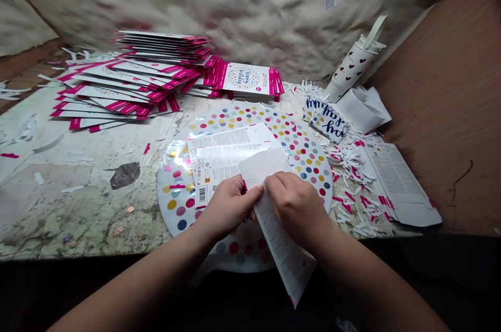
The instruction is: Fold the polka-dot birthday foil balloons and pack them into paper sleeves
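Observation:
Both hands are on a white printed cardboard sleeve (279,222) with pink edges, held at a tilt over the front edge of the table. My left hand (230,201) grips its upper left side, thumb on top. Closed at the flap end, my right hand (293,201) pinches the sleeve near its pale flap (260,162). Beneath them lies a round, clear-edged sheet with coloured dots (182,206). Two more printed cardboard pieces (219,157) rest on that dotted sheet, partly hidden by my left hand. The fingertips under the sleeve are hidden.
Stacked pink-and-white packets (129,76) stand at the back left, beside another packet pile (246,79). At right are a heart-patterned tumbler (352,66), folded lettered pieces (329,122), white paper (366,107), paper scraps (352,180) and a flattened sleeve (407,180) by the brown side panel.

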The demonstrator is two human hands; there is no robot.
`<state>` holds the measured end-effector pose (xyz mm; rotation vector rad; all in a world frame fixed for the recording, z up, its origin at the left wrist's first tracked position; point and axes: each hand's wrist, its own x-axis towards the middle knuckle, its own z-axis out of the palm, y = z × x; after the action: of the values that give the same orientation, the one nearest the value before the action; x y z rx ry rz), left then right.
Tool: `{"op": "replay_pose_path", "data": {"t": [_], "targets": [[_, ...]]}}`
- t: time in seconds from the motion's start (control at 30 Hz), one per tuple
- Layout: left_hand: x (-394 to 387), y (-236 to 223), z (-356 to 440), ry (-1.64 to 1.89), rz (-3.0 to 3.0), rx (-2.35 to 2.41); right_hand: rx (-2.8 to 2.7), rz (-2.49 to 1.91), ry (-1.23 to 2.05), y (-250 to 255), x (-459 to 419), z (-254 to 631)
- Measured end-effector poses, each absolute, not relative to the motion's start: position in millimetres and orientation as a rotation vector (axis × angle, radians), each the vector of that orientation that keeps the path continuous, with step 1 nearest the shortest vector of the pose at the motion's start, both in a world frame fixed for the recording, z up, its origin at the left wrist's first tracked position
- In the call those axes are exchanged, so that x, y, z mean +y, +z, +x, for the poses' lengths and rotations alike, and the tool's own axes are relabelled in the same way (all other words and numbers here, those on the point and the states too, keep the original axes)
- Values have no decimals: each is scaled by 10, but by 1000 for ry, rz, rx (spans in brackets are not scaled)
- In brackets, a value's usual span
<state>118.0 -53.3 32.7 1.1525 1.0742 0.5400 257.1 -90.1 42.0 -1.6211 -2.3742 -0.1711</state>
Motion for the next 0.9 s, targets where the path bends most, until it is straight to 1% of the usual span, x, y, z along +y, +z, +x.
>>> {"op": "replay_pose_path", "data": {"t": [0.07, 0.13, 0.27, 0.3, 0.37, 0.43, 0.5, 0.6, 0.7, 0.8, 0.9], "targets": [[-535, 343, 1178, 537, 1155, 1070, -2400, -1610, -294, 421, -889, 2563], [-526, 342, 1140, 524, 1145, 1080, -2343, -1699, -354, 418, -863, 2716], [-472, 325, 997, 544, 1135, 1113, -1902, -2259, -466, 442, -858, 3342], [-461, 325, 973, 554, 1134, 1114, -1805, -2322, -441, 457, -876, 3452], [-455, 331, 969, 555, 1131, 1109, -1807, -2178, -250, 484, -925, 3491], [-475, 349, 1022, 538, 1134, 1096, -1951, -1821, -5, 492, -974, 3299], [-511, 373, 1104, 533, 1143, 1069, -2066, -1572, 89, 473, -1007, 2999], [-560, 405, 1205, 546, 1148, 1028, -2165, -1545, -62, 416, -1023, 2639], [-577, 421, 1234, 540, 1157, 1008, -2246, -1597, -242, 363, -999, 2554], [-565, 420, 1203, 521, 1154, 1001, -2232, -1667, -350, 338, -920, 2786], [-537, 399, 1153, 510, 1132, 1036, -1943, -2014, -445, 371, -857, 3235]]}}
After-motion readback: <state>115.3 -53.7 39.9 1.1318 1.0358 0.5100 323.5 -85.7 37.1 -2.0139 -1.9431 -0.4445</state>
